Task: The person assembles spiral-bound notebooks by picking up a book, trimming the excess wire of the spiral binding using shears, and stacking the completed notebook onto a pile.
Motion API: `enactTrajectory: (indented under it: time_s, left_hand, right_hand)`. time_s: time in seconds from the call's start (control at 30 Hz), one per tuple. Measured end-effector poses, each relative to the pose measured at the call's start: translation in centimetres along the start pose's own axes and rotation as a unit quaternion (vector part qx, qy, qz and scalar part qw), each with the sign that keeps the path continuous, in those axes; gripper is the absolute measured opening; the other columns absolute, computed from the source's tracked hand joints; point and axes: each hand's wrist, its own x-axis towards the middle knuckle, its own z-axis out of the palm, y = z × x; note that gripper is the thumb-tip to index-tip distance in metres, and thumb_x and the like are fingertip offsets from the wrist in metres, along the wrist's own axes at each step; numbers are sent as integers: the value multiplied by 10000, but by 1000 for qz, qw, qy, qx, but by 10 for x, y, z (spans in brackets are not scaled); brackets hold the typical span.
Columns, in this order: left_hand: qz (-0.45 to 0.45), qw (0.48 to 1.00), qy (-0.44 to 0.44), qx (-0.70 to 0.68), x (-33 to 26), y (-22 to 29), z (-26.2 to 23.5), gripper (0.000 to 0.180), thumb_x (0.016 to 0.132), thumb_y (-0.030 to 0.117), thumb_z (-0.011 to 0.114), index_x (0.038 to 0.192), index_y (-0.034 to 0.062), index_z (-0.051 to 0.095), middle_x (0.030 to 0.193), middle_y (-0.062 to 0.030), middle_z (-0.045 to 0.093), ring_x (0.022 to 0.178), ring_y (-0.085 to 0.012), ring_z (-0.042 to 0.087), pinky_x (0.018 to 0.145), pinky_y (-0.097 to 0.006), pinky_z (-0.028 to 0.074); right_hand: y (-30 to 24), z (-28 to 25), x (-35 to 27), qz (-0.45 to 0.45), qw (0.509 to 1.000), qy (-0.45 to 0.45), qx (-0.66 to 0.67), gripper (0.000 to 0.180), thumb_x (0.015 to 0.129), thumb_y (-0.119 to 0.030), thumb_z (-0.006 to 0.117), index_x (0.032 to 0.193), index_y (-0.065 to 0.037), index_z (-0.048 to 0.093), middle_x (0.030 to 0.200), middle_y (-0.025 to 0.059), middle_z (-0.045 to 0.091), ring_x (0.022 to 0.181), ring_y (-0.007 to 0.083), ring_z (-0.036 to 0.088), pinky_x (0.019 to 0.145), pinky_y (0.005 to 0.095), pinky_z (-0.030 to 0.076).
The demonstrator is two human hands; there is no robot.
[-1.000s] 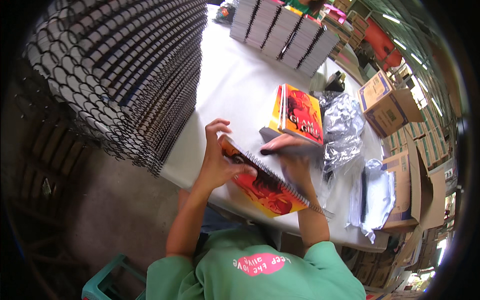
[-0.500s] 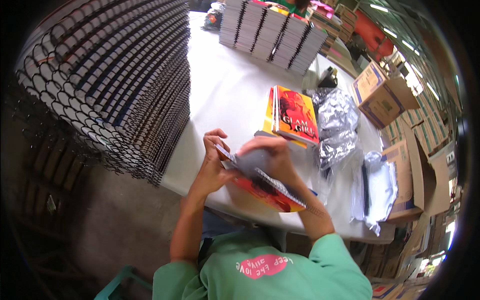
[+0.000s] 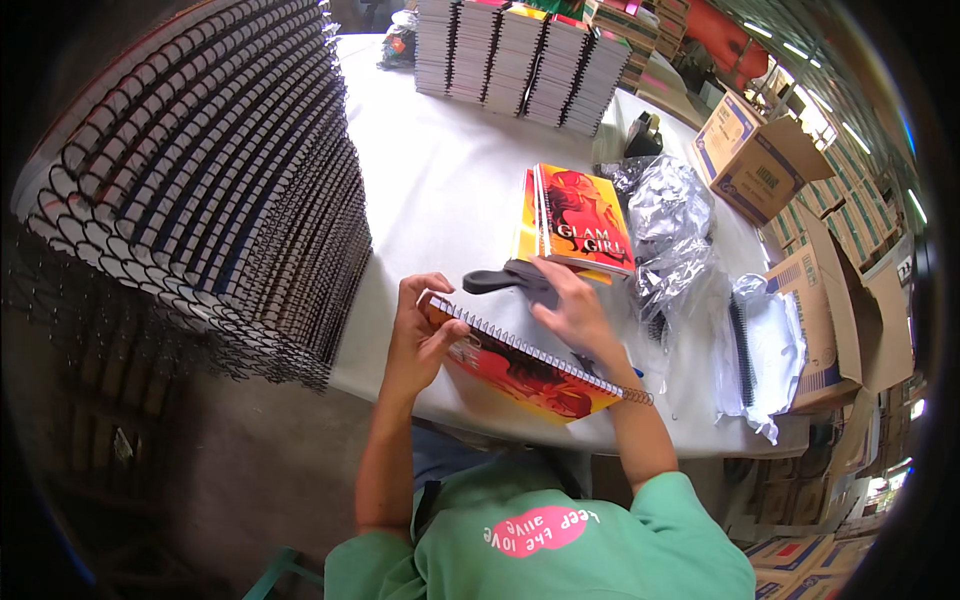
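My left hand (image 3: 422, 338) grips one end of a spiral notebook (image 3: 530, 375), thumb on its red and yellow cover, and tilts it above the table's near edge. The wire coil (image 3: 637, 397) runs along the notebook's upper edge and sticks out past its right end, by my right forearm. Just beyond the notebook, my right hand (image 3: 580, 310) is closed on a dark grey tool with a rounded, loop-like handle (image 3: 490, 282); its working end is hidden, so its kind is unclear. Behind that hand lies a small stack of matching notebooks (image 3: 585, 225).
A tall stack of coil-bound books (image 3: 220, 190) fills the left of the white table (image 3: 420, 170). More bound stacks (image 3: 515, 65) stand at the back. Clear plastic wrap (image 3: 675, 225), a plastic-wrapped bundle (image 3: 765, 350) and open cardboard boxes (image 3: 750, 165) line the right side.
My right hand and the dark tool have moved away from the notebook's coil, toward the notebook stack. The coil now shows along its length. My left hand keeps its hold.
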Motion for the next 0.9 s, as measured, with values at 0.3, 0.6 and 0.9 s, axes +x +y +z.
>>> enactTrajectory:
  time_s: [0.3, 0.6, 0.9]
  left_hand:
    - [21, 983, 112, -147, -6, 2, 8, 164, 849, 93, 646, 804, 60, 493, 932, -69, 584, 793, -93, 533, 727, -216, 440]
    - [74, 984, 162, 19, -17, 17, 44, 251, 725, -62, 721, 782, 47, 503, 930, -87, 597, 828, -88, 543, 717, -217, 479]
    - [75, 975, 206, -39, -22, 8, 58, 198, 737, -46, 709, 868, 28, 581, 933, -64, 595, 785, -78, 533, 678, -210, 445]
  right_hand:
    - [3, -14, -179, 241, 941, -39, -234, 673, 847, -351, 597, 1407, -113, 310, 1431, 148, 294, 1338, 335, 242, 1073, 528, 188]
    - [12, -3, -184, 133, 963, 140, -189, 520, 954, -291, 434, 1405, -75, 291, 1133, 171, 458, 1025, 271, 451, 913, 386, 358]
    - [-81, -26, -149, 63, 912, 297, 276, 602, 946, -285, 483, 1400, 12, 224, 1119, 75, 412, 899, 102, 414, 816, 231, 363]
